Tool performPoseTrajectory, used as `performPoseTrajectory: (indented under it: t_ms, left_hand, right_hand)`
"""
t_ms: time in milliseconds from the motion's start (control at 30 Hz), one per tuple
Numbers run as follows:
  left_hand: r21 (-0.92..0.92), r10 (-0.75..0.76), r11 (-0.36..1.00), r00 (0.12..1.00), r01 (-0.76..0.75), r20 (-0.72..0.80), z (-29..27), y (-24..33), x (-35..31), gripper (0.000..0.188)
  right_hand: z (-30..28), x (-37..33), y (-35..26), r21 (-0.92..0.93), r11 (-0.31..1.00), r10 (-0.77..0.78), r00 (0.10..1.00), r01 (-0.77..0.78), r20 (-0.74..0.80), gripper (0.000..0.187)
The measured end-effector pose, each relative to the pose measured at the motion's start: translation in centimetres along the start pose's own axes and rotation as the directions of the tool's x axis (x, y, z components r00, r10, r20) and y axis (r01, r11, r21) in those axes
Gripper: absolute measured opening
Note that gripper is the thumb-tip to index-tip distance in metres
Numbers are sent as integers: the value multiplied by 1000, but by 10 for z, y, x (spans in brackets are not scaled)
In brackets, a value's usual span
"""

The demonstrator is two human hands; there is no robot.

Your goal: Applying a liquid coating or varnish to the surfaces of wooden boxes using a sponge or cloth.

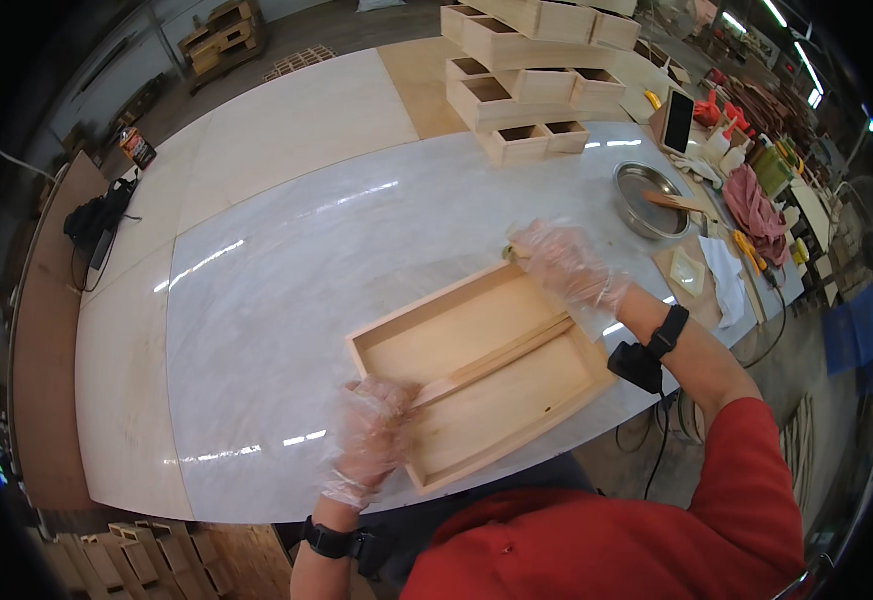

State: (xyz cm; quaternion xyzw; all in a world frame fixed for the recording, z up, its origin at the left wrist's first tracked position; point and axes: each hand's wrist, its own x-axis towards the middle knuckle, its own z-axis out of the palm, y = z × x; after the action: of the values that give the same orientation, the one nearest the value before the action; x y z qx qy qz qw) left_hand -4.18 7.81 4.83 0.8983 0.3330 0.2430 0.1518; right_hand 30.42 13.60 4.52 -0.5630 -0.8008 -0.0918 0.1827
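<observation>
A shallow wooden box [457, 330] with a lengthwise divider lies tilted at the near edge of the sheet-covered table. My left hand [375, 425], in a clear plastic glove, is closed on the box's left end, by the end of the divider. My right hand [567, 262], gloved the same way, is at the far right corner of the box. Its fingers are closed around a small yellowish pad [513, 254], mostly hidden, that meets the rim there. A dark spot marks the box's floor in the near compartment.
Pale wooden boxes [517, 85] are stacked at the far side. To the right are a metal bowl [647, 222] with a brush [679, 202] across it, a white cloth [723, 280], a pink rag [757, 215], bottles and a phone [678, 122]. A black bag [97, 220] sits far left.
</observation>
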Motion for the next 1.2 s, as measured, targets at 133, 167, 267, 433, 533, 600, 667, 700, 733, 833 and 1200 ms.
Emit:
performPoseTrajectory:
  t_ms: [133, 167, 267, 433, 533, 600, 667, 700, 733, 833, 1200]
  left_hand:
    - [-32, -10, 999, 1000, 11, 26, -3, 1, 3, 24]
    - [-35, -8, 999, 1000, 8, 17, -4, 2, 4, 24]
    - [-36, -7, 999, 1000, 8, 9, -4, 2, 5, 23]
    - [-4, 18, 1000, 1000, -18, -20, 8, -7, -3, 26]
    - [10, 7, 1000, 1000, -7, -17, 15, -12, -5, 27]
    - [-26, 16, 999, 997, -18, -71, 19, -11, -3, 27]
    - [-52, 18, 998, 992, -25, -125, 20, -10, -6, 27]
    - [-68, 26, 997, 984, -39, -177, 20, -11, -9, 34]
    - [-83, 40, 995, 973, -60, -229, 19, -11, -12, 41]
    - [-330, -238, 939, 876, 98, -419, 15, 11, -27, 64]
    - [-711, -549, 571, 835, 410, 41, 50, 12, -61, 74]
  right_hand:
    - [16, 24, -51, 55, 975, -216, 976, 216, -13, 5]
    - [22, 31, -69, 61, 966, -253, 967, 251, 17, 4]
    - [44, 50, -116, 172, 922, -330, 937, 347, -119, 3]
    - [40, 67, -167, 275, 867, -388, 909, 416, -152, 8]
    - [37, 65, -178, 491, 801, -333, 936, 343, -111, 14]
    - [28, 62, -177, 443, 848, -315, 949, 292, -21, 17]
    - [22, 59, -173, 430, 853, -343, 939, 296, 34, 20]
    - [20, 60, -171, 401, 869, -354, 931, 290, 93, 23]
    - [12, 62, -168, 411, 860, -368, 926, 303, 87, 23]
    - [-3, 71, -159, 391, 820, -449, 894, 418, -15, 20]
    - [-9, 33, -186, 557, 696, -578, 814, 453, 61, 21]
